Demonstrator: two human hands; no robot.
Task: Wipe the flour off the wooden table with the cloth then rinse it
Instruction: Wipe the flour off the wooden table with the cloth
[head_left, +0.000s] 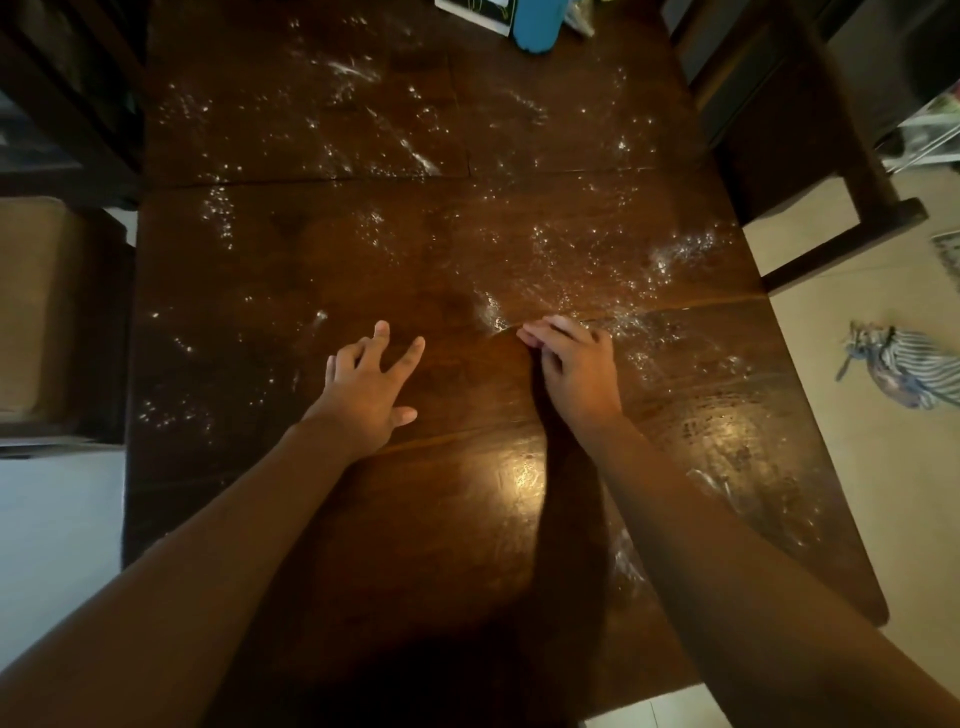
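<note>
Wooden table (415, 519), head view: dark boards with flour (680, 249) scattered over most of the surface, thickest toward the right edge and across the far half. The near centre strip shows bare, glossy wood.

Left hand (371, 379): flat on the table, fingers spread wide, holding nothing. Right hand (571, 369): fingers pressed together side by side, fingertips (527, 332) on the wood at the edge of a flour streak. No cloth is visible in or under it. The hands lie near each other, not touching, at mid-table.

Cloth (904, 369): the only cloth in view is a blue-and-white striped one, crumpled on the floor (893, 493) off the table's right side, well apart from both hands and below table level. Whether it is the cloth intended cannot be confirmed. Its long axis runs from upper left to lower right in the frame, and its far end is cut by the frame border.

Governing relation: the cloth lies to the right of both hands, so the right hand is the nearer one. Judgement: wiping with a cloth has not begun, and the next move calls for a reach rightward and downward past the table edge, probably with a lean or a step. A chair (831, 156) stands at the far right corner, away from that path. No sink or tap is in view
</note>
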